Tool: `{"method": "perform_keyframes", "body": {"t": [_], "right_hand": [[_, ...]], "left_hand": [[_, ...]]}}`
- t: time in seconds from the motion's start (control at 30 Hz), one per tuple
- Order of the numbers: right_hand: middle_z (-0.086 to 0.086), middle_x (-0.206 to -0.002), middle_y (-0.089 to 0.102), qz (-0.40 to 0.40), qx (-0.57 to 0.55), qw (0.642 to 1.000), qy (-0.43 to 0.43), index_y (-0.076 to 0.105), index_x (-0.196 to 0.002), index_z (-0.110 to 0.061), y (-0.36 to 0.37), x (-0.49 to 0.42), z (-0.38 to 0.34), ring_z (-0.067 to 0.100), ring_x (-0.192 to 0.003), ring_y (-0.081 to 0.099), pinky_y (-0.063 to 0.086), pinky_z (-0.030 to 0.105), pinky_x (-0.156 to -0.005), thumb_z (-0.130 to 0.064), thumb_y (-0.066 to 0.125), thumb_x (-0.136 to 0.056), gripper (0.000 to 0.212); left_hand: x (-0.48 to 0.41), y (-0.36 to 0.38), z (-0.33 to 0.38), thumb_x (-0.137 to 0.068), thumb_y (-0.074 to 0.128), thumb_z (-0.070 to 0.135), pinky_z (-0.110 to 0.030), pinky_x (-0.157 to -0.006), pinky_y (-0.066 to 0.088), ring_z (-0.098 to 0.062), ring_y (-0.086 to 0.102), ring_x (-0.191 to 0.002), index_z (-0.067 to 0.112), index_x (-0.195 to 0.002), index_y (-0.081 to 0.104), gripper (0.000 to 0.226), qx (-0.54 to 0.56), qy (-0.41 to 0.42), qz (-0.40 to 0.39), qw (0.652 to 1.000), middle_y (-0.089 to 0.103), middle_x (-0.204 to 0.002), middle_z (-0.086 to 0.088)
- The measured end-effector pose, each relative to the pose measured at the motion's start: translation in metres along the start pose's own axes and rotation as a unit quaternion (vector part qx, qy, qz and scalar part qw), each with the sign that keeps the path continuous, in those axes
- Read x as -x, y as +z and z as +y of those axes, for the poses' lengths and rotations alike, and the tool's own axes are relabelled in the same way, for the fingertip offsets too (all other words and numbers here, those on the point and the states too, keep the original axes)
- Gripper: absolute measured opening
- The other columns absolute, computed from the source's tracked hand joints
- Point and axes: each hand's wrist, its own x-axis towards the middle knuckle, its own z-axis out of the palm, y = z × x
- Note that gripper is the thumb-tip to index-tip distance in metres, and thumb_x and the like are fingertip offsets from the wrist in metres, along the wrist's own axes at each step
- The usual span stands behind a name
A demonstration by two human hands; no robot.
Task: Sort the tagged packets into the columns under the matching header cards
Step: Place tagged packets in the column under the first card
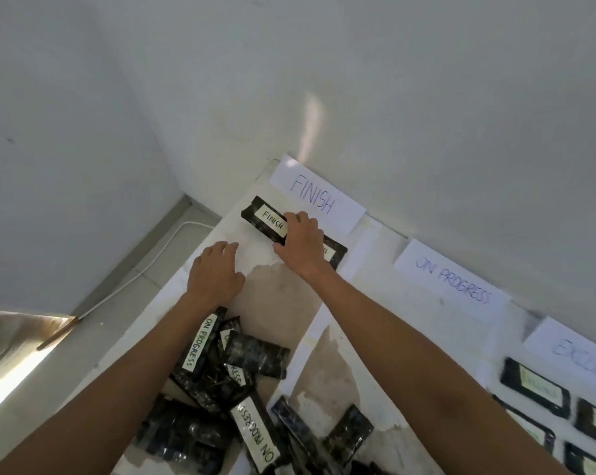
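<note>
Your right hand (301, 240) lay palm-down in the middle of the frame, fingers curled over the right end of a dark packet (265, 219) tagged FINISH, pinning it flat rather than lifting it. That packet sat just below and left of the FINISH header card (319, 193), so the hold reads as squaring it into its column. A second dark packet (334, 253) peeked out from under your wrist, to the right of the first; its tag was mostly hidden, and I could not tell whether the two touched.

Your left hand (217, 274) rested open on the bare paper sheet (279, 303) to the lower left, fingers spread and holding nothing, probably bracing you as you leaned in.

Further right along the wall, the ON PROGRESS card (452, 284) had no packets under it. A third card (584, 359) at the right edge was too blurred to read, yet several packets (533, 387) lay beneath it already.

At the bottom centre, the unsorted pile (228, 389) sat heaped between your forearms, some tags reading ON PROGRESS and facing up. Keeping it there put every column within reach; much sorting remained.
</note>
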Motion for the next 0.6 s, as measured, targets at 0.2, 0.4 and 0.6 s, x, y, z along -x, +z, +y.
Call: {"method": "perform_keyframes", "body": {"t": [0.2, 0.4, 0.6], "right_hand": [[0.010, -0.129, 0.046, 0.001, 0.031, 0.999, 0.011, 0.043, -0.133, -0.013, 0.016, -0.027, -0.004, 0.030, -0.116, 0.041, 0.031, 0.042, -0.096, -0.028, 0.060, -0.087, 0.051], [0.010, -0.136, 0.039, 0.004, 0.028, 0.999, -0.015, 0.039, -0.138, -0.014, 0.010, -0.017, -0.006, 0.030, -0.118, 0.036, 0.028, 0.040, -0.097, -0.030, 0.061, -0.083, 0.061], [0.008, -0.130, 0.041, -0.003, -0.025, 0.997, -0.066, 0.042, -0.137, -0.014, -0.001, 0.029, -0.012, 0.027, -0.116, 0.038, 0.029, 0.038, -0.098, -0.024, 0.059, -0.084, 0.057]], "left_hand": [[-0.006, 0.007, -0.011, -0.082, 0.057, 0.026, -0.045, -0.096, 0.041, -0.032, 0.041, -0.123, 0.011, -0.137, 0.041, 0.060, 0.006, 0.011, 0.038, 0.999, 0.039, -0.141, -0.011], [0.004, -0.006, -0.012, -0.084, 0.059, 0.027, -0.046, -0.102, 0.039, -0.031, 0.041, -0.126, 0.015, -0.140, 0.039, 0.060, 0.090, -0.010, 0.016, 0.996, 0.043, -0.141, -0.012], [0.051, -0.005, -0.023, -0.084, 0.061, 0.028, -0.039, -0.092, 0.046, -0.025, 0.054, -0.111, 0.015, -0.130, 0.051, 0.050, 0.137, -0.057, -0.001, 0.989, 0.056, -0.123, -0.008]]}}
